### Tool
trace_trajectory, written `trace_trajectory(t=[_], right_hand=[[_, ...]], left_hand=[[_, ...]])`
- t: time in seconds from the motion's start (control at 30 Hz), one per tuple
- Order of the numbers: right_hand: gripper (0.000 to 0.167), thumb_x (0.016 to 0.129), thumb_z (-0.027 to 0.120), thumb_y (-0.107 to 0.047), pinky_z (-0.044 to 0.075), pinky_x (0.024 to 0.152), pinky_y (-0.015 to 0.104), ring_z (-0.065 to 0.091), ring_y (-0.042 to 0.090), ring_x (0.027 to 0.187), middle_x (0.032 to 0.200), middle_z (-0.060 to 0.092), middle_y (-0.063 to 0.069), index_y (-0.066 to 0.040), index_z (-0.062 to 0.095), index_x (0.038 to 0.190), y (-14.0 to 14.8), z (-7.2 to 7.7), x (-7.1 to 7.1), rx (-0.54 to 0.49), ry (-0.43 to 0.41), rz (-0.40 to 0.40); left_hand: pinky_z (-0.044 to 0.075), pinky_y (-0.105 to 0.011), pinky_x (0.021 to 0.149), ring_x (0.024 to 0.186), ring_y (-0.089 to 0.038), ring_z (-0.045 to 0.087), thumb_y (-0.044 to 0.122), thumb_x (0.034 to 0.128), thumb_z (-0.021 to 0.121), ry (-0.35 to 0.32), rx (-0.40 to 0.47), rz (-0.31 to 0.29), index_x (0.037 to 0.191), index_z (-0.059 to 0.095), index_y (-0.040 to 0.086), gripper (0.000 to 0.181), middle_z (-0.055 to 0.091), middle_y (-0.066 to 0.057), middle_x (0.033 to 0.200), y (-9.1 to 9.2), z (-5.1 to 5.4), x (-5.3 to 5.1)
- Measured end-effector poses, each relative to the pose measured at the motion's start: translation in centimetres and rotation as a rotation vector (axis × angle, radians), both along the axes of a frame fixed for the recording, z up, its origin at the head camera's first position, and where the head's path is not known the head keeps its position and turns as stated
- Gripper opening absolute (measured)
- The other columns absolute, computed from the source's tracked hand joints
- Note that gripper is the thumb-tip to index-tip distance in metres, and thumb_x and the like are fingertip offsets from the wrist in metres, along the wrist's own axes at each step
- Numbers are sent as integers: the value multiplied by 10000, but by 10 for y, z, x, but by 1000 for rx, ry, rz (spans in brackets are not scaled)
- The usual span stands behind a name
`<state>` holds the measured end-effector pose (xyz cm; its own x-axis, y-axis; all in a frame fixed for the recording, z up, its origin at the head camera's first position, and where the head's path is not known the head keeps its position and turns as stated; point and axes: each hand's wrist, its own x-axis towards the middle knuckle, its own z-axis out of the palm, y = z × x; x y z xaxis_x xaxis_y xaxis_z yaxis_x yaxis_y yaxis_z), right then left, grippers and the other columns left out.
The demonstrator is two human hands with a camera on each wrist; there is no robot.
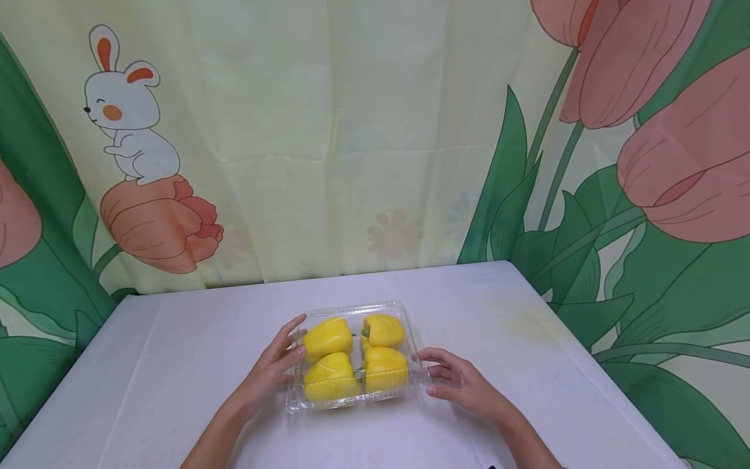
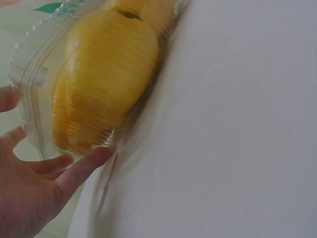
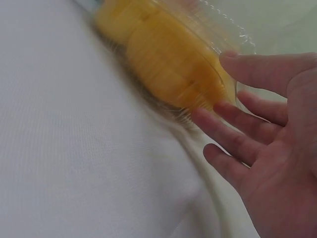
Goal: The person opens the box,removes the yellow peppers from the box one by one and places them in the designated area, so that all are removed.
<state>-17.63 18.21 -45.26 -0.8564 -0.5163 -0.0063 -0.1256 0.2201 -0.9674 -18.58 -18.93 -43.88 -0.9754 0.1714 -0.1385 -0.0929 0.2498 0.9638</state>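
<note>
A clear plastic box (image 1: 357,387) with a ridged rim stands on the white table, with several yellow bell peppers (image 1: 328,339) inside. At its left side is the left hand (image 1: 269,368), fingers spread along the wall; in the left wrist view that hand (image 2: 39,183) has its fingertips at the box's edge beside a pepper (image 2: 109,59). The right hand (image 1: 463,384) is at the right side, fingers slightly bent. In the right wrist view the right hand (image 3: 267,129) has spread fingers close to the box wall, next to a pepper (image 3: 168,59); contact there is hard to tell.
White cloth covers the table (image 1: 480,312), whose back edge meets a pale curtain (image 1: 281,163) printed with a rabbit, tulips and leaves. A small dark object (image 1: 492,467) shows at the bottom edge of the head view.
</note>
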Motion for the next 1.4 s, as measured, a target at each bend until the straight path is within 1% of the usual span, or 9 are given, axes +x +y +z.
trace_trajectory(t=[0.1,0.2,0.37,0.53,0.67,0.9,1.0,1.23,1.4], right_hand=[[542,907,648,-132,483,946,144,569,262,1198,1426,439,246,-2,425,1383,0,-1,0,-10,20,7],[529,906,647,-129,477,939,133,569,263,1193,1423,444,252,9,434,1370,1,-1,-1,-10,20,4],[527,904,653,-153,473,940,131,543,327,1216,1433,439,245,7,438,1358,0,-1,0,1,-7,-10],[491,907,645,-139,463,948,122,526,356,1231,1456,410,266,15,449,1329,-1,-2,0,-5,7,-7],[457,911,633,-126,450,958,111,532,285,1242,1484,370,282,18,452,1305,0,-4,0,-19,21,6],[404,929,591,-95,421,986,101,521,-24,1194,1448,352,346,59,428,1266,-1,-8,-1,-69,85,56],[390,933,574,-80,411,993,100,503,-49,1198,1442,338,361,74,412,1253,-1,-9,0,-82,108,73],[346,943,543,-71,413,986,102,493,-50,1206,1463,326,335,62,392,1224,-1,-8,1,-69,80,81],[217,988,483,-119,402,983,96,457,-91,1200,1413,413,286,13,474,1161,-7,-6,1,-4,123,47]], left_hand=[[420,-674,966,1426,-439,278,386,966,509,-1,5,-4,1482,265,426,572,278,-117,1579,0,0,0],[417,-680,965,1431,-449,260,393,968,504,1,4,-16,1484,253,421,575,258,-127,1586,0,2,1],[432,-673,948,1432,-456,255,391,967,507,7,5,-22,1487,250,410,580,248,-130,1590,0,3,2],[427,-675,953,1431,-451,260,385,971,504,9,-1,-22,1492,246,405,582,252,-119,1588,0,2,2],[406,-693,966,1433,-450,256,390,971,501,5,-10,-19,1498,238,401,589,246,-110,1589,1,1,2],[389,-708,970,1440,-457,235,415,965,504,-3,-9,-25,1501,223,407,605,235,-109,1593,1,0,1],[388,-709,969,1442,-455,232,416,965,504,-4,-8,-25,1500,222,413,604,238,-104,1591,1,-1,0],[377,-717,975,1449,-457,210,416,967,501,-8,-5,-29,1500,214,416,605,225,-103,1594,1,-1,0],[367,-728,972,1453,-459,194,428,967,495,-13,-5,-40,1502,203,424,609,209,-103,1599,1,-1,1]])
